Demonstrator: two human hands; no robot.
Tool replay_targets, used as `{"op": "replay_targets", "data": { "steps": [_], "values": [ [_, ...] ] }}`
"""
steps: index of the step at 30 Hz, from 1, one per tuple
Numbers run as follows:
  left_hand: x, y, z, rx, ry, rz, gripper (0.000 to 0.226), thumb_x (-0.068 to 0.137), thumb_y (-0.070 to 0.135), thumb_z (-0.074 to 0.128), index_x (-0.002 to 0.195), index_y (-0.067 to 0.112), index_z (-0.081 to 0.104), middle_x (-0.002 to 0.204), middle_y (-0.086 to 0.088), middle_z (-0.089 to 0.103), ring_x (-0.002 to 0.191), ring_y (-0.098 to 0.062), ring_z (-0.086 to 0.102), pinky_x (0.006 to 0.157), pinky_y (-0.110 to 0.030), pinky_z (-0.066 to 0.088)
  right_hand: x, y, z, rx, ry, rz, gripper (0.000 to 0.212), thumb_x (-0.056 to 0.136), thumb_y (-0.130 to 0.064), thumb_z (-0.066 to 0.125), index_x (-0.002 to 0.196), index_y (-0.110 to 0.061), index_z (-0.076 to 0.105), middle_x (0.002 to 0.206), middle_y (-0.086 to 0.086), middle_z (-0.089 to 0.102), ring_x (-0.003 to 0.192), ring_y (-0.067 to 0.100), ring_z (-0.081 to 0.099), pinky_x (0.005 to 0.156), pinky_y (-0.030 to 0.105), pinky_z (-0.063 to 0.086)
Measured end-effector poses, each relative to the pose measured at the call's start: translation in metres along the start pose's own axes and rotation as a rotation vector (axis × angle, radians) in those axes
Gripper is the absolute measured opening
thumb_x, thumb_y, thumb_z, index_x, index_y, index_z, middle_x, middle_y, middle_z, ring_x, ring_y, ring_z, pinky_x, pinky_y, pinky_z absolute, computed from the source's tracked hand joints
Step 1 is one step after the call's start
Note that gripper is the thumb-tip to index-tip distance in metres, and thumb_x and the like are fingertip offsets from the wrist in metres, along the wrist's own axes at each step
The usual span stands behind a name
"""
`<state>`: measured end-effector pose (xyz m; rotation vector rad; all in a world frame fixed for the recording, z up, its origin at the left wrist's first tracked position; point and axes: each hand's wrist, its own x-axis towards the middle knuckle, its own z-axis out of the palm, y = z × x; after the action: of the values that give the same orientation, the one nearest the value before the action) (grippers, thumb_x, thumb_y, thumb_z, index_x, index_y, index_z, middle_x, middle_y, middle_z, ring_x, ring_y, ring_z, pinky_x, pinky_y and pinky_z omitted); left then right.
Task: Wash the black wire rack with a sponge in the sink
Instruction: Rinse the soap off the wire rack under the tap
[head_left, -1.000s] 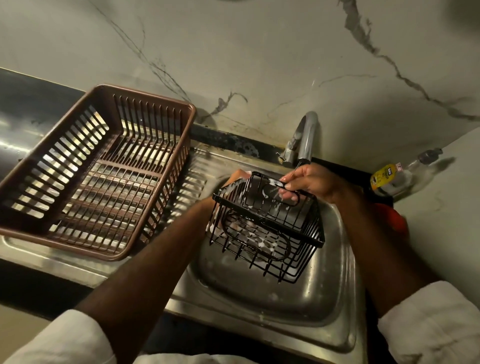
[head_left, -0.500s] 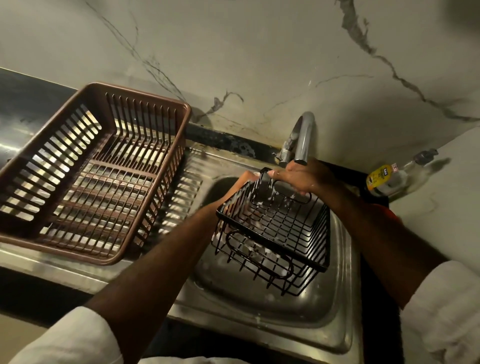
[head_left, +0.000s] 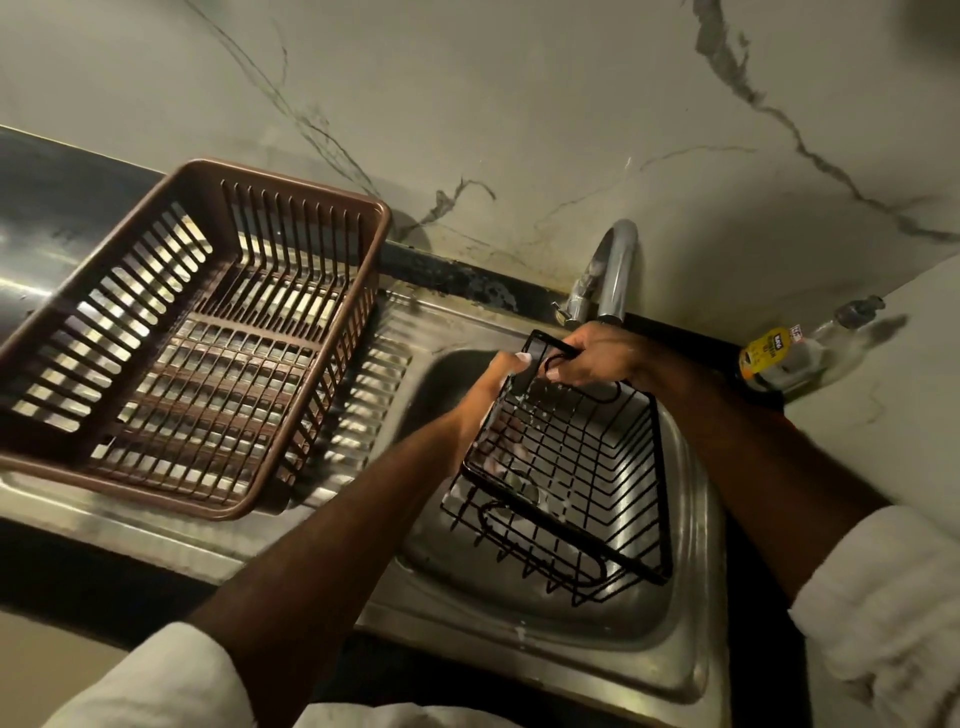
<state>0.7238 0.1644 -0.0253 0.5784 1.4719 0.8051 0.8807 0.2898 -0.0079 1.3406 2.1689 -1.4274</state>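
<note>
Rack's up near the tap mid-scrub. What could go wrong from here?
The rack has suds on it and the right hand grips it by the top rim, so it could slip into the sink. That rim sits close under the tap and may knock the spout. The bottle lies near the right forearm; a swing might nudge it.

Soapy black wire rack (head_left: 569, 467) tilted over sink (head_left: 519, 618).

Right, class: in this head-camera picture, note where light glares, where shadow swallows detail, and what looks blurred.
Head view: glare on the drainboard shows through the brown basket slats; deep shadow lies below the sink front; the left hand behind the black wire rack looks slightly smeared.
</note>
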Motion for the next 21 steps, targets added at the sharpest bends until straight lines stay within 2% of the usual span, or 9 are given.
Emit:
{"op": "replay_targets", "data": {
  "steps": [3,5,7,10,12,15,17,19,21],
  "values": [
    [0.005,-0.003,0.006,0.001,-0.042,0.146,0.054,0.092,0.035,0.055,0.125,-0.008,0.059,0.117,-0.021,0.063,0.085,-0.013,0.061,0.055,-0.002,0.038,0.003,-0.006,0.004,-0.151,0.062,0.001,0.005,0.086,-0.017,0.076,0.086,-0.022,0.075,0.078,0.000,0.072,0.071,0.011,0.065,0.063,0.020,0.049],
    [-0.005,-0.002,0.011,-0.010,-0.020,0.122,0.038,0.080,0.034,0.057,0.106,0.007,0.066,0.108,-0.010,0.064,0.083,-0.008,0.058,0.058,-0.005,0.041,0.003,-0.005,0.003,-0.070,-0.033,0.010,0.004,0.088,-0.012,0.073,0.087,-0.016,0.072,0.080,0.006,0.072,0.073,0.016,0.069,0.063,0.023,0.053],
    [-0.010,-0.006,0.013,-0.033,-0.054,0.073,0.032,0.078,0.041,0.057,0.097,0.017,0.067,0.111,-0.012,0.064,0.092,-0.014,0.061,0.066,-0.012,0.047,-0.001,-0.001,-0.001,-0.019,-0.120,-0.025,0.007,0.089,-0.007,0.071,0.091,-0.014,0.071,0.077,0.002,0.071,0.072,0.015,0.068,0.062,0.022,0.053],
    [-0.021,-0.012,0.008,-0.026,-0.058,0.076,0.060,0.069,0.067,0.061,0.105,0.020,0.070,0.128,-0.019,0.064,0.103,-0.020,0.064,0.089,-0.026,0.052,-0.007,-0.001,-0.005,0.023,-0.175,-0.091,0.016,0.089,0.000,0.067,0.103,-0.008,0.071,0.067,-0.010,0.068,0.063,0.003,0.061,0.058,0.017,0.048],
    [-0.041,-0.010,0.004,-0.017,-0.069,0.106,0.070,0.074,0.074,0.057,0.121,0.022,0.067,0.131,-0.017,0.062,0.111,-0.027,0.061,0.101,-0.040,0.047,-0.008,-0.003,-0.004,0.009,-0.134,-0.135,0.017,0.088,-0.002,0.069,0.099,-0.014,0.074,0.067,-0.010,0.067,0.061,0.002,0.059,0.059,0.018,0.045],
    [-0.063,-0.006,-0.008,-0.030,-0.025,0.164,0.037,0.100,0.055,0.042,0.118,0.028,0.059,0.130,-0.020,0.059,0.105,-0.027,0.061,0.075,-0.033,0.051,-0.007,0.003,-0.008,-0.044,-0.140,-0.080,0.019,0.093,-0.010,0.067,0.111,-0.012,0.072,0.094,0.004,0.074,0.083,0.016,0.066,0.066,0.019,0.049],
    [-0.072,-0.001,-0.017,-0.038,0.007,0.200,0.033,0.103,0.051,0.038,0.111,0.026,0.059,0.115,-0.013,0.067,0.094,-0.019,0.066,0.069,-0.029,0.055,-0.010,0.015,-0.017,0.066,-0.187,-0.042,0.027,0.098,-0.011,0.059,0.123,-0.006,0.066,0.116,0.013,0.071,0.106,0.026,0.067,0.078,0.021,0.055],
    [-0.075,0.000,-0.022,-0.044,0.021,0.206,0.036,0.104,0.048,0.037,0.097,0.022,0.062,0.083,0.003,0.075,0.072,-0.006,0.068,0.055,-0.021,0.052,-0.017,0.027,-0.018,0.439,-0.226,-0.103,0.033,0.100,-0.014,0.051,0.129,-0.002,0.063,0.126,0.019,0.066,0.113,0.028,0.065,0.092,0.031,0.055],
    [-0.074,-0.002,-0.023,-0.058,0.032,0.218,0.038,0.104,0.045,0.036,0.090,0.021,0.062,0.068,0.007,0.071,0.058,-0.002,0.065,0.047,-0.018,0.050,-0.024,0.036,-0.010,0.828,-0.250,-0.150,0.043,0.102,-0.023,0.040,0.131,0.002,0.060,0.134,0.024,0.060,0.121,0.031,0.061,0.104,0.042,0.048]
  ]
}}
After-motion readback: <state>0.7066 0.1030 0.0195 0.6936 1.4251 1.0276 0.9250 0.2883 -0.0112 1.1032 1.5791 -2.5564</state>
